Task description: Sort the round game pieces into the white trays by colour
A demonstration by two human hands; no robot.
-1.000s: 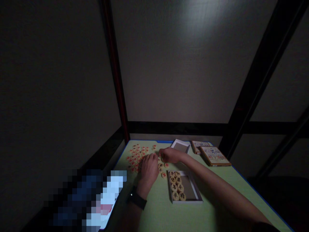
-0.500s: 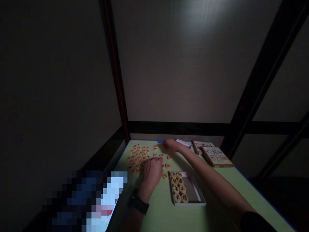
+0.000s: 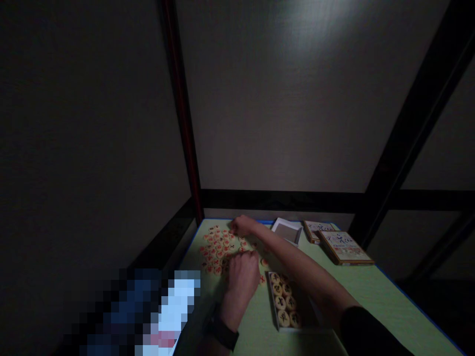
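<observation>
Round Chinese chess pieces [image 3: 215, 249] with red or black characters lie spread over the left part of the table. My left hand [image 3: 243, 272], a dark watch on its wrist, is curled low over their near right side; whatever its fingers hold is hidden. Farther off, my right hand [image 3: 243, 226] is closed at the back edge of the spread, its fingertips too dim to show what they grip. Under my right forearm stands an open box [image 3: 273, 302] with two columns of black-character pieces [image 3: 285, 301] in its left half; the arm and shadow hide part of its right half.
A second shallow white-rimmed tray [image 3: 287, 231] lies at the back of the green table [image 3: 386, 306]. Two printed boxes [image 3: 345, 246] sit to its right, one partly behind the other. A wall rises behind the table. At lower left is a blurred bright patch.
My right hand has moved left, from the table's back middle to the far edge of the pieces. My left hand stays over the pieces. The view has shifted slightly.
</observation>
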